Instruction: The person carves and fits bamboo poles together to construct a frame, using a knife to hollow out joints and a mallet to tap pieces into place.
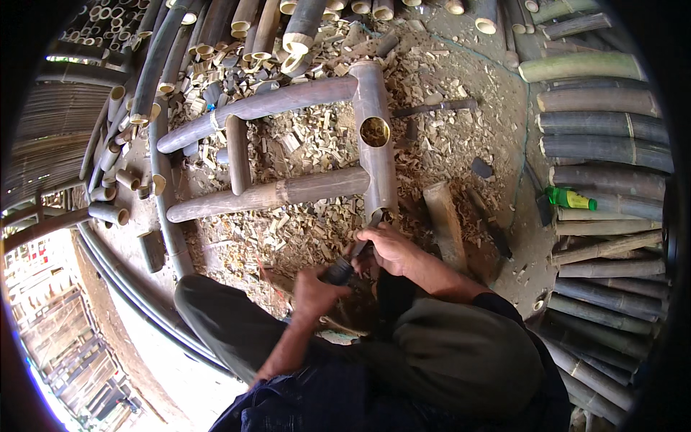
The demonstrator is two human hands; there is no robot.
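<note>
My left hand (314,294) is closed round the thick dark handle of a knife (337,273), just above my lap. Its narrow blade runs up and to the right, and the tip meets the near open end of a thick bamboo tube (374,173). My right hand (391,248) is closed on the blade close to that end; its fingers partly hide the metal. A round hole shows in the tube's upper side. Two long bamboo poles (288,191) join the tube from the left, with a short bamboo crosspiece (237,155) between them.
Wood chips (302,230) cover the ground. Right of the tube lie a split bamboo piece (445,223), a long dark blade-like tool (489,223) and a thin dark tool (435,107). A green bottle (572,199) rests by stacked bamboo (604,151). More cut bamboo (302,29) lies at the far side.
</note>
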